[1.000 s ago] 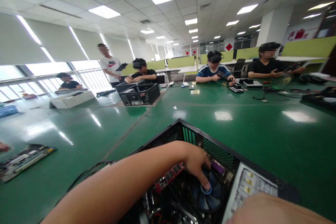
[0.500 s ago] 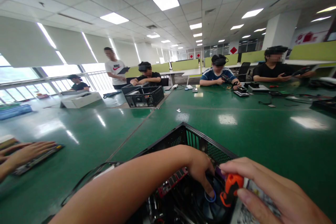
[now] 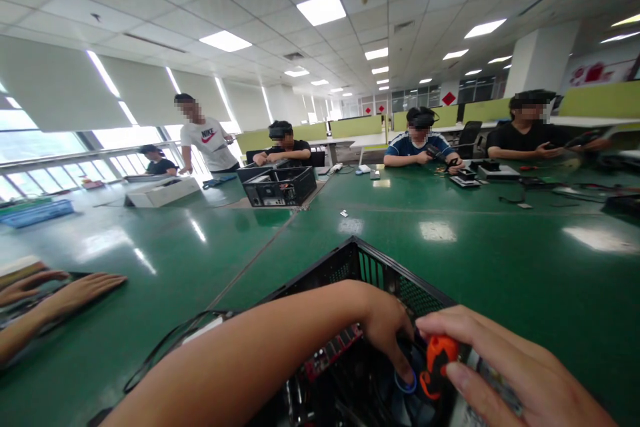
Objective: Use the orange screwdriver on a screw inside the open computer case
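My left hand [image 3: 387, 327] reaches down into an open black computer case [image 3: 407, 277]. Its thumb rests at the blue ring of a cooling fan [image 3: 407, 390], while the other fingers curl down the fan's far side, mostly hidden. At the right side of the case, my right hand [image 3: 515, 363] grips an orange-and-black screwdriver [image 3: 440, 360] between thumb and fingers; its blade is out of sight. A red memory board [image 3: 333, 350] shows below my left forearm. Dark cables lie in the case's shadowed lower part.
The green table [image 3: 525, 267] runs ahead. At left, a co-worker's hands [image 3: 75, 297] rest on a board. Another black case [image 3: 280, 190] and a white box [image 3: 163, 192] stand farther back. Several people sit across the table; one person [image 3: 207, 137] stands. Black cables [image 3: 165, 340] trail left of my case.
My view has shifted slightly. My hands keep nearly the same places on the fan and screwdriver. The standing person now leans toward the table, and the co-worker's hand at left lies farther across the board.
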Available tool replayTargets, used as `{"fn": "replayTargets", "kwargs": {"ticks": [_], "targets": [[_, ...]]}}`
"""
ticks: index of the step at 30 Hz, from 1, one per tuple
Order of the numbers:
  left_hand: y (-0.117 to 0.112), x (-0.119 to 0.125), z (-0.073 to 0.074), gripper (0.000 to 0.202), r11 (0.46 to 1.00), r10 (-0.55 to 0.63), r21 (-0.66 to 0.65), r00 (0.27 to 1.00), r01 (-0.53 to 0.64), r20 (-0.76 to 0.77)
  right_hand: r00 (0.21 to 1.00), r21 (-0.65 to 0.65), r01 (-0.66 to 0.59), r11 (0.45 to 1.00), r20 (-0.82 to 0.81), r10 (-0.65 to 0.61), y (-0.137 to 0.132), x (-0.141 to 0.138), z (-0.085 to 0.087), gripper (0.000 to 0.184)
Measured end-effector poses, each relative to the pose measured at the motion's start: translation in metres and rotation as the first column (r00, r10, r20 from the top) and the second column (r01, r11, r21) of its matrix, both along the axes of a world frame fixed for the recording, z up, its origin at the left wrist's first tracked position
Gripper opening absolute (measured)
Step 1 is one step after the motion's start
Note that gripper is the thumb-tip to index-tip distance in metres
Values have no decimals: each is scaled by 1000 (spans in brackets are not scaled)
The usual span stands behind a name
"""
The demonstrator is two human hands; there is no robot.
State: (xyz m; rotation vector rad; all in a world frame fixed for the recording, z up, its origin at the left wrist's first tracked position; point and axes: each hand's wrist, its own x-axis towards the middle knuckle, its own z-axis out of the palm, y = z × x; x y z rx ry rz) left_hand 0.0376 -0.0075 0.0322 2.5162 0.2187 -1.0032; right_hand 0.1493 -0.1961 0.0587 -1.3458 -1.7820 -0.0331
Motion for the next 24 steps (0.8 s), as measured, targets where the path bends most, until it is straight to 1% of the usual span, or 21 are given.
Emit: {"fn": "replayTargets", "kwargs": {"ticks": [3, 7, 10, 11, 12, 15, 17, 19, 21, 24], "targets": [[1, -1, -3, 54, 999, -10, -35, 1000, 10, 7, 998, 19, 65, 998, -28, -65, 2, -7, 2, 31], [2, -5, -6, 63, 998, 26, -54, 998, -23, 66, 996, -11, 81, 997, -30, -81, -3, -6, -3, 32], [5, -7, -9, 63, 981, 6, -193, 998, 5, 60, 997, -47, 74, 996, -14, -74, -7, -1, -9, 31], [6, -7, -11, 65, 975, -1, -223, 999, 12, 50, 998, -61, 58, 996, 1, -58, -7, 1, -11, 31], [7, -7, -12, 67, 974, -1, -226, 999, 11, 45, 999, -72, 38, 997, 20, -36, -7, 3, -12, 30], [8, -7, -13, 67, 990, 20, -139, 998, -11, 63, 996, -92, -19, 996, 82, 26, -6, 6, -16, 30], [9, -6, -14, 62, 996, -2, -93, 998, 7, 60, 992, -90, -42, 995, 113, 52, -5, 5, -17, 28], [9, -6, -15, 57, 996, -18, -87, 999, 22, 45, 989, -78, -52, 996, 133, 62, -4, 2, -18, 27], [9, -6, -15, 54, 996, -8, -91, 999, 11, 41, 987, -67, -62, 996, 143, 72, -3, -2, -19, 25], [9, -7, -13, 56, 997, 20, -76, 998, -16, 53, 984, -96, -96, 991, 144, 109, -2, -6, -20, 23]]}}
